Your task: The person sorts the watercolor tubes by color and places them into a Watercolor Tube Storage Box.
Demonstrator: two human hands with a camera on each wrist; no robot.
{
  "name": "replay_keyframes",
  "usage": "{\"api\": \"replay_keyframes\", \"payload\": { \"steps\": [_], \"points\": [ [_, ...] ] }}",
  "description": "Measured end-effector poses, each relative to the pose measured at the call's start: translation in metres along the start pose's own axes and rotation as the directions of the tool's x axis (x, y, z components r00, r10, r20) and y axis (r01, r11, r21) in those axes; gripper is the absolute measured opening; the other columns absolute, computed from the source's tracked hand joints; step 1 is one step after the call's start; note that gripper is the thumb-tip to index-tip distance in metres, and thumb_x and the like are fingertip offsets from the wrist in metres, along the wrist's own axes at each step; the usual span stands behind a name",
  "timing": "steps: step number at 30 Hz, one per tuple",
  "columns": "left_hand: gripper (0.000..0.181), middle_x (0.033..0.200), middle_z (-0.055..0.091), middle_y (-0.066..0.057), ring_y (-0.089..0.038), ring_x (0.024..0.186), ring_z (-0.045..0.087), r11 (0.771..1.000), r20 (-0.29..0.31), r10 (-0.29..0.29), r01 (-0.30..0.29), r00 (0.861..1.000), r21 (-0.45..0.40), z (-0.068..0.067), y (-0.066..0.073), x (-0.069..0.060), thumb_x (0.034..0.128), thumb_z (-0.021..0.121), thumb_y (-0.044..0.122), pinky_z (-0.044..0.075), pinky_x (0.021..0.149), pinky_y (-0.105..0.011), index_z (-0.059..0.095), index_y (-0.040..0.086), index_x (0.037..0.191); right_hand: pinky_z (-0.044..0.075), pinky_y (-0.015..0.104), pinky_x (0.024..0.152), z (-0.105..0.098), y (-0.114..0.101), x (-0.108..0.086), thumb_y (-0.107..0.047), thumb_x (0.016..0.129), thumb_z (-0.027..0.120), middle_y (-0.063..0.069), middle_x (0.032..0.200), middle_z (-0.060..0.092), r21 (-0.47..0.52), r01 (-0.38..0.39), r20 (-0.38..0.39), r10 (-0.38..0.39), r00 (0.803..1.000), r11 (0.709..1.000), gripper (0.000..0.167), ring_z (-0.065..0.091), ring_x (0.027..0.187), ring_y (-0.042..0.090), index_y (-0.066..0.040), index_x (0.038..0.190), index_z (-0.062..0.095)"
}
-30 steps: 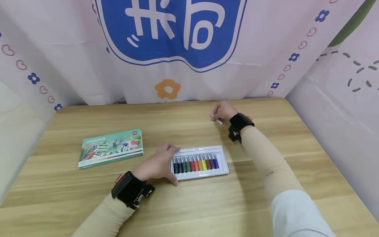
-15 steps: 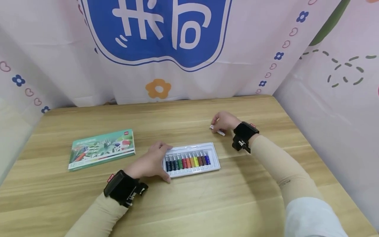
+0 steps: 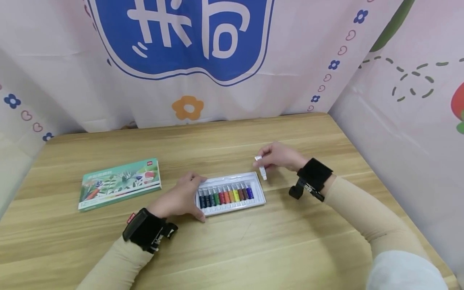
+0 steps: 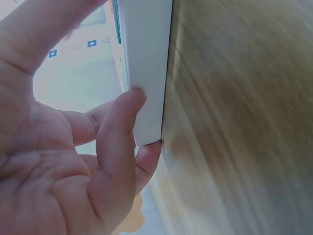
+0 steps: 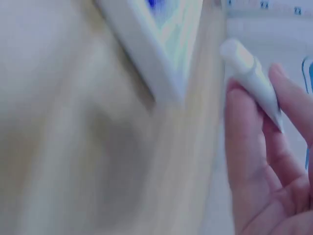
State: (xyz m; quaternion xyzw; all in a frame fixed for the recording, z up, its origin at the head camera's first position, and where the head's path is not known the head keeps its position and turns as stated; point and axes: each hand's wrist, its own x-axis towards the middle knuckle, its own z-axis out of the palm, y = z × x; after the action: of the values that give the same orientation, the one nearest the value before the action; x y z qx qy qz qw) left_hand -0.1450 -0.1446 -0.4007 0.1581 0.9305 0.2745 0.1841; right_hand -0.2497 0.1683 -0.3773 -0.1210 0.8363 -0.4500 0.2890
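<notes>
A white plastic tray [image 3: 259,192] lies on the table, holding a row of paint tubes [image 3: 226,196] in many colours. My left hand [image 3: 178,198] grips its left end, thumb at the near edge and fingers at the far edge. In the left wrist view, fingertips [image 4: 133,100] touch the tray's white side wall [image 4: 146,58]. Just beyond the tray's right end, my right hand [image 3: 284,156] pinches a white paint tube [image 3: 262,172] that points downward. The right wrist view shows this tube [image 5: 259,81] between thumb and fingers, its cap towards the tray.
A green illustrated paint box [image 3: 119,183] lies flat on the wooden table [image 3: 232,257], left of the tray. A printed curtain [image 3: 235,100] hangs along the table's back edge, and another printed sheet [image 3: 402,141] stands at the right.
My right hand has come nearer the tray's right end and turned the white tube from slanting to nearly upright in view. The left hand keeps its hold on the tray. The head view shifted slightly.
</notes>
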Motion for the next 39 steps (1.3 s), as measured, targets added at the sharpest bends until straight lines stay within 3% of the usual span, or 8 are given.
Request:
{"api": "replay_keyframes", "payload": {
  "steps": [6,12,16,21,24,27,34,39],
  "points": [
    [0.116,0.147,0.037,-0.029,-0.047,0.133,0.038,1.0,0.003,-0.005,0.005,1.0,0.003,0.001,-0.002,0.0,0.0559,0.102,0.026,0.041,0.108,-0.063,0.042,-0.005,0.15,0.062,0.037,0.077,0.037,0.011,-0.015,-0.004,0.087,0.08,0.013,0.1,0.071,0.112,-0.017,-0.002,0.017,1.0,0.994,0.018,0.072,0.083,0.022,0.001,0.101,0.069],
    [0.116,0.148,0.036,-0.029,-0.047,0.133,0.038,1.0,0.005,-0.005,0.005,1.0,0.009,0.002,-0.001,0.002,0.0564,0.102,0.028,0.04,0.108,-0.064,0.042,-0.005,0.151,0.06,0.03,0.071,0.055,0.02,-0.022,-0.012,0.082,0.087,0.005,0.088,0.068,-0.118,0.148,-0.1,-0.16,0.982,0.982,0.025,0.065,0.077,0.017,-0.005,0.097,0.068],
    [0.115,0.146,0.037,-0.028,-0.045,0.13,0.04,1.0,0.003,0.009,-0.009,1.0,0.008,0.002,0.001,0.003,0.0566,0.102,0.027,0.042,0.108,-0.062,0.042,-0.006,0.15,0.054,0.032,0.069,0.056,0.023,-0.026,-0.02,0.083,0.087,0.0,0.087,0.066,-0.337,0.238,-0.127,-0.294,0.947,0.911,0.028,0.06,0.075,0.016,-0.01,0.095,0.064],
    [0.115,0.146,0.037,-0.029,-0.045,0.13,0.039,1.0,0.003,0.017,-0.017,1.0,0.008,0.003,0.002,0.004,0.057,0.102,0.026,0.041,0.108,-0.061,0.042,-0.007,0.149,0.056,0.032,0.076,0.053,0.027,-0.034,-0.033,0.087,0.083,0.001,0.103,0.065,-0.616,0.265,-0.113,-0.416,0.902,0.742,0.03,0.062,0.085,0.016,-0.009,0.103,0.074],
    [0.115,0.147,0.036,-0.029,-0.046,0.131,0.038,1.0,0.008,0.017,-0.017,1.0,0.002,0.002,0.002,0.004,0.0569,0.102,0.026,0.04,0.109,-0.062,0.042,-0.007,0.15,0.056,0.029,0.075,0.05,0.027,-0.042,-0.032,0.087,0.083,0.003,0.107,0.064,-0.704,0.284,-0.062,-0.454,0.889,0.651,0.035,0.061,0.086,0.014,-0.007,0.11,0.078],
    [0.116,0.147,0.036,-0.03,-0.046,0.132,0.038,1.0,0.011,0.016,-0.016,1.0,0.001,0.001,0.002,0.005,0.0568,0.102,0.026,0.039,0.109,-0.062,0.041,-0.007,0.15,0.055,0.027,0.073,0.047,0.022,-0.048,-0.029,0.086,0.084,0.002,0.106,0.064,-0.728,0.303,0.001,-0.441,0.897,0.615,0.035,0.059,0.085,0.012,-0.008,0.114,0.079],
    [0.116,0.146,0.037,-0.029,-0.046,0.133,0.039,1.0,0.022,0.015,-0.016,1.0,0.023,0.001,-0.001,0.006,0.0584,0.101,0.027,0.04,0.11,-0.061,0.04,-0.007,0.151,0.054,0.025,0.069,0.043,0.005,-0.048,-0.025,0.083,0.086,0.001,0.098,0.065,-0.718,0.303,0.09,-0.347,0.934,0.627,0.029,0.059,0.081,0.01,-0.009,0.106,0.081],
    [0.116,0.145,0.037,-0.03,-0.046,0.133,0.038,0.999,0.017,0.019,-0.019,1.0,0.038,0.0,-0.001,0.005,0.0571,0.102,0.028,0.039,0.111,-0.061,0.041,-0.008,0.15,0.051,0.024,0.063,0.053,-0.012,-0.04,-0.017,0.083,0.086,-0.001,0.089,0.063,-0.778,0.317,0.178,-0.293,0.939,0.542,0.011,0.056,0.072,0.01,-0.009,0.085,0.079]
  ]
}}
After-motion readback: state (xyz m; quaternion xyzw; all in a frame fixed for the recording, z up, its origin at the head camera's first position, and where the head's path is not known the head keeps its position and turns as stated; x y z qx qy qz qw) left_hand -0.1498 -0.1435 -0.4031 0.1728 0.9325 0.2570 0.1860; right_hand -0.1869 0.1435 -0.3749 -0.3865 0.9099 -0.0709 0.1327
